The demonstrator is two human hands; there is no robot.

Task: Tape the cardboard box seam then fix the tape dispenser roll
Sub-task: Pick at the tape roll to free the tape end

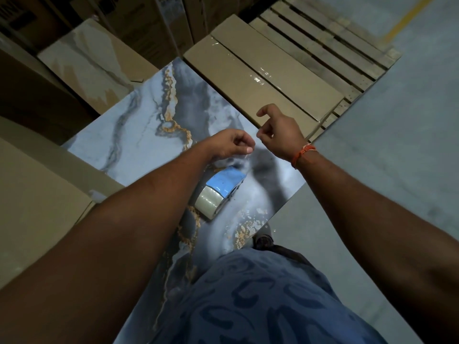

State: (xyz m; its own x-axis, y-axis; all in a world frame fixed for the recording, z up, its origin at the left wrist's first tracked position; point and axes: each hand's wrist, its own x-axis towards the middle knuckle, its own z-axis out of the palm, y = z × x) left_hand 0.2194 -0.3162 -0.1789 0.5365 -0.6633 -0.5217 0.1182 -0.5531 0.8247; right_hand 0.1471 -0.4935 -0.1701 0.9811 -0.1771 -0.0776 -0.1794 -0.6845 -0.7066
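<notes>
A blue tape dispenser (224, 182) lies on its side on a blue-grey marbled slab (139, 135), with its clear tape roll (208, 202) facing me. Just above it, my left hand (232, 144) and my right hand (279, 131) are held close together, fingertips pinched. A thin, faint strip of clear tape (255, 142) seems to run between them. Beyond the hands lies the flat cardboard box (285, 70), with glossy clear tape (250, 70) along its long seam.
The box rests on a wooden pallet (330, 43). More cardboard boxes (29, 199) stand at the left, and a beige marbled slab (89, 63) leans at the back. Grey concrete floor (402, 125) lies to the right. My shoe (263, 240) shows by the slab's edge.
</notes>
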